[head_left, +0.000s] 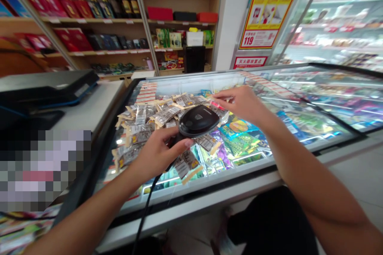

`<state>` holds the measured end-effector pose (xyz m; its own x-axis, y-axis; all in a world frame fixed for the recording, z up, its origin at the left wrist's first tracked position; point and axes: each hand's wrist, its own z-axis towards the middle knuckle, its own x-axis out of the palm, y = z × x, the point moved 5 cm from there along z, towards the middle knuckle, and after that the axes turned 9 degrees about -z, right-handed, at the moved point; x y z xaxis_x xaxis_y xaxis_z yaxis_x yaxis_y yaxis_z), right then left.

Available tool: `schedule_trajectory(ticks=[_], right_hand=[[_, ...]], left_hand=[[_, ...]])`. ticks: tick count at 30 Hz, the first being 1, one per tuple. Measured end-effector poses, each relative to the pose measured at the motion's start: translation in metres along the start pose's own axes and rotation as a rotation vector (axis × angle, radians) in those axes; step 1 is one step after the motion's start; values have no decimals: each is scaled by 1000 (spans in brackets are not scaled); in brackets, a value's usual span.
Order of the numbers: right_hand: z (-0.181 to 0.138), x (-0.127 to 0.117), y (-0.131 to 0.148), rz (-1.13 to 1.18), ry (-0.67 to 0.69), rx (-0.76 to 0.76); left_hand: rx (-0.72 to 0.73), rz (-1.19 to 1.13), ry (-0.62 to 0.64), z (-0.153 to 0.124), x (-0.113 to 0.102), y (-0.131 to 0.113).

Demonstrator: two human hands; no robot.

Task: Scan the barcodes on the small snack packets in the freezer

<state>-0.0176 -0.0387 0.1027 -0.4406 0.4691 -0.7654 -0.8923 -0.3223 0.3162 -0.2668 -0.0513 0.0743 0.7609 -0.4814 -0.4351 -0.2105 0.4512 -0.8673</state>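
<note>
My left hand (155,153) grips the handle of a black barcode scanner (199,120), whose head points away over a pile of small packets (155,117) lying on the glass lid of a chest freezer (314,99). A black cable (143,215) hangs from the scanner handle toward the floor. My right hand (239,101) reaches over the far side of the pile, its fingertips pinching or touching a packet with a pink edge (218,105) just beyond the scanner head.
A white counter (89,107) with a black device (50,87) stands at the left. Wooden shelves (119,20) with boxed goods line the back wall. A glass-door cooler (338,16) and a red poster (269,4) stand at the right. Colourful frozen goods show under the glass.
</note>
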Motion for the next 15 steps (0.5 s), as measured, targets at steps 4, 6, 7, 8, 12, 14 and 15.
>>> schedule_trajectory(ticks=[4, 6, 7, 8, 12, 14, 15], right_hand=[[0, 3, -3, -15, 32, -7], [0, 3, -3, -21, 37, -9], [0, 3, -3, -25, 37, -9], [0, 3, -3, -29, 37, -10], [-1, 4, 2, -20, 52, -8], [-1, 3, 3, -14, 58, -1], [0, 3, 1, -15, 56, 3]], left_hand=[[-21, 33, -3, 1, -3, 6], [-16, 41, -11, 1, -5, 7], [-13, 39, -12, 1, -5, 7], [-13, 34, -12, 1, -5, 7], [-7, 1, -15, 0, -5, 7], [-10, -8, -16, 0, -4, 7], [-14, -18, -18, 0, -4, 7]])
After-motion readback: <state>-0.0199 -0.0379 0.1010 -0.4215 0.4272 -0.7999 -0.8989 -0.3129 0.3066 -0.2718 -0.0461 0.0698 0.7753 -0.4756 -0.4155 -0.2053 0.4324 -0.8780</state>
